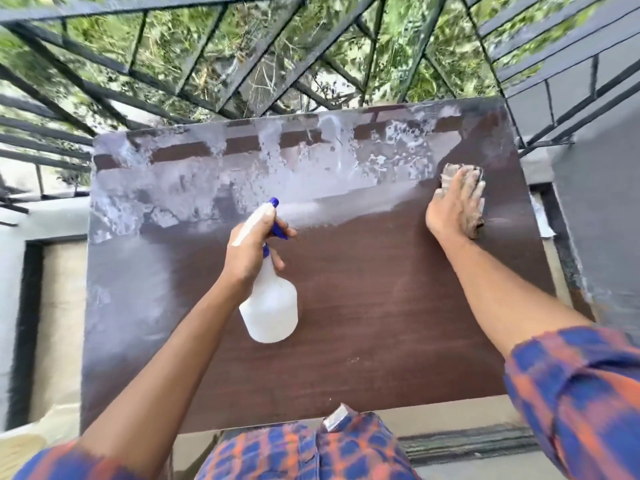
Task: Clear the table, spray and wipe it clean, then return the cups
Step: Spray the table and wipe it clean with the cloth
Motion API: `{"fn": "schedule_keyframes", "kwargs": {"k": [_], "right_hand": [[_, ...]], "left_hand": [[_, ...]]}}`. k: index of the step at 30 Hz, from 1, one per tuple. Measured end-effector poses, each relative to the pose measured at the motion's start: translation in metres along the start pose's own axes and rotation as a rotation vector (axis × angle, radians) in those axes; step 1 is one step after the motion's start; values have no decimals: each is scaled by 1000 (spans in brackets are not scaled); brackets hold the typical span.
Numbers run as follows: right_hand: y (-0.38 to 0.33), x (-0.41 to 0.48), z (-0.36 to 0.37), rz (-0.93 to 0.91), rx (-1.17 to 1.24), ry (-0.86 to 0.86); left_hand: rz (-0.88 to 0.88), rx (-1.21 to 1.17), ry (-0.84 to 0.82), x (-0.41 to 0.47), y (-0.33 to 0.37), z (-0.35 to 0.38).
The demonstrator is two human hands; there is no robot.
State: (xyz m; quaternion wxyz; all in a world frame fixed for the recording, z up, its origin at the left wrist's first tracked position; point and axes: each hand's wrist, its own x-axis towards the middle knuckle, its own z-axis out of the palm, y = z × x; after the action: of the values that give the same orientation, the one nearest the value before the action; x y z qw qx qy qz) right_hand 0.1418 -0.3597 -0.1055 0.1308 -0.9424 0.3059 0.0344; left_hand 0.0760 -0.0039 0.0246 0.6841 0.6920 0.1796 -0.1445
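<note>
Right now the table [381, 341] has no cups on it, so the clearing part looks done, and I cannot see the cups anywhere. The left hand [254, 252] is over the middle of the table. Its fingers are curled tight around the neck of the spray bottle [272, 306], with a finger by the blue trigger. The bottle is lifted off the table top and its blue nose points at the far side of the table, I think so the spray lands where the wet white patches are. Those patches cover the far half of the table and run down its left side. The near half looks dry and brown. The right hand [453, 206] is at the far right corner of the table. It lies flat, fingers straight, and presses down on a cloth [449, 171]. A flat hand pushes the whole cloth against the wood, so it can rub off more dirt. I think the job is in the spray and wipe part, about halfway. Past the far edge of the table is a black railing [207, 81] with green plants behind it.
</note>
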Motion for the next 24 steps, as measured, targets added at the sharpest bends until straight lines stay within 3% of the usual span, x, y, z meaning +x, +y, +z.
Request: {"fn": "schedule_keyframes", "kwargs": {"k": [9, 15, 24], "right_hand": [[-158, -117, 55, -152, 11, 50], [-279, -217, 94, -261, 25, -38], [-417, -369, 147, -666, 41, -136]], "left_hand": [[-12, 13, 92, -7, -7, -137], [23, -39, 173, -19, -14, -235], [-26, -129, 363, -41, -27, -326]]}}
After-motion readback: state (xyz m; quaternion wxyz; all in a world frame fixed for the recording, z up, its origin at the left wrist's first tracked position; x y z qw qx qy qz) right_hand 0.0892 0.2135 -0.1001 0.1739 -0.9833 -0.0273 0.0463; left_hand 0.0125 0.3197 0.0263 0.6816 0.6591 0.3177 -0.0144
